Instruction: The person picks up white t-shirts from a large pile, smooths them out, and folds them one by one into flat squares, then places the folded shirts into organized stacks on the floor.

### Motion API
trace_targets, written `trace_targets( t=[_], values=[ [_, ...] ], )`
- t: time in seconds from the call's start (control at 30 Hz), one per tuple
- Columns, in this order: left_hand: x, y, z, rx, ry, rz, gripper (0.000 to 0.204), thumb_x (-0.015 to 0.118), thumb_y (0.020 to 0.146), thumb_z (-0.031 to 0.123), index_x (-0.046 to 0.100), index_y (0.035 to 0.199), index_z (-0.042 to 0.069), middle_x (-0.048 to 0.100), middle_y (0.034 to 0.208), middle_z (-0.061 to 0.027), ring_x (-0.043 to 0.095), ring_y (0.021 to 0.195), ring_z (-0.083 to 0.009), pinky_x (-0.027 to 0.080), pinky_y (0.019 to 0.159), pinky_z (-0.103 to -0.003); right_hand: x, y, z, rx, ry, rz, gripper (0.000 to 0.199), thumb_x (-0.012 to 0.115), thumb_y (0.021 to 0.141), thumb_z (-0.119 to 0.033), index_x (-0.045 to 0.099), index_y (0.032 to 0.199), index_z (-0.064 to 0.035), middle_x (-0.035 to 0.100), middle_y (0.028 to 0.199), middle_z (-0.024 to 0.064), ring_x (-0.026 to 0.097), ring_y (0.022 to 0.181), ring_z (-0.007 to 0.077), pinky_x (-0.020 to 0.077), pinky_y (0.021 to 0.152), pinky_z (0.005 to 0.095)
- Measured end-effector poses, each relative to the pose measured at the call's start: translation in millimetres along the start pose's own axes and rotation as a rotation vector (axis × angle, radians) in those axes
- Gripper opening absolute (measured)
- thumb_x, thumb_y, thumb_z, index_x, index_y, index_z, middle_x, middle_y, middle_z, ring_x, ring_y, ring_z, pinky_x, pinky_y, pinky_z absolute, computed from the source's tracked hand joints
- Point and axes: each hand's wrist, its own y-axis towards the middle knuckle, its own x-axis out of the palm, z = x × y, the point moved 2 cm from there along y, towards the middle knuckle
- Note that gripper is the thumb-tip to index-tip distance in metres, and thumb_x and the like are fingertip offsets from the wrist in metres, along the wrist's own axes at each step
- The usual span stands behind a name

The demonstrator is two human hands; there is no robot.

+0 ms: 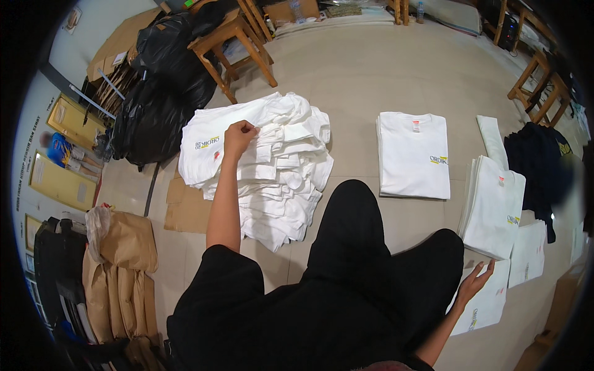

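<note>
Left hand (238, 137) fingers are pinching the top shirt off the loose white pile (272, 179) beneath them; right hand (473, 283), fingers spread, is pressing a folded shirt (486, 309) on the floor. Several stacks are folded, the pile remaining.

Soft, matt white cotton shirts (272, 167) lie heaped on a smooth beige tiled floor (371, 80). Glossy black plastic bags (164, 93), bare wooden stools (232, 43), flat brown cardboard (185, 213).

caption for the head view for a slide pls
Seated person's left hand pinches a shirt atop a loose white T-shirt pile; right hand rests on a folded shirt.
</note>
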Motion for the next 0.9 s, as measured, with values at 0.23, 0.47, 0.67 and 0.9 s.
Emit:
trace_targets(
  t=[0.23,0.47,0.67,0.9],
  values=[
    [-37.6,30.1,19.1,0.338,0.148,0.404,0.013,0.065,0.098,0.009,0.070,0.108,0.000,0.070,0.095,-0.0213,0.068,0.087,-0.0409,0.052,0.078,-0.045,-14.8,4.8,-23.7,-0.043,0.063,-0.021,0.053,0.049,0.113,-0.031,0.045,0.152,0.0045,0.050,0.154,0.0247,0.046,0.146,0.0366,0.0329,0.122,0.0459],
    [-136.5,38.5,148.2,0.820,0.209,0.866,0.023,0.060,0.093,-0.005,0.071,0.110,0.006,0.069,0.101,-0.0162,0.067,0.096,-0.0377,0.053,0.085,-0.046,9.6,22.5,-83.1,-0.130,0.201,-0.106,0.044,0.052,0.110,-0.018,0.049,0.149,0.0023,0.056,0.150,0.0212,0.052,0.140,0.0328,0.0386,0.117,0.0457],
    [-214.8,-13.1,292.0,1.283,0.252,1.111,0.023,0.065,0.096,-0.002,0.073,0.114,0.009,0.073,0.104,-0.0117,0.073,0.092,-0.0292,0.058,0.081,-0.036,58.6,1.4,-233.6,-0.320,0.352,-0.465,0.047,0.068,0.100,-0.012,0.054,0.143,0.0037,0.060,0.142,0.0236,0.057,0.134,0.0373,0.0440,0.113,0.0444],
    [-282.9,-63.0,384.6,1.465,-0.018,0.905,0.014,0.070,0.100,0.003,0.079,0.110,0.005,0.079,0.107,-0.0052,0.074,0.094,-0.0161,0.057,0.086,-0.027,107.3,-13.9,-405.3,-0.779,0.763,-0.581,0.085,0.082,0.089,-0.022,0.038,0.158,0.0009,0.046,0.157,0.0268,0.042,0.148,0.0435,0.0343,0.123,0.0473]
  ],
)
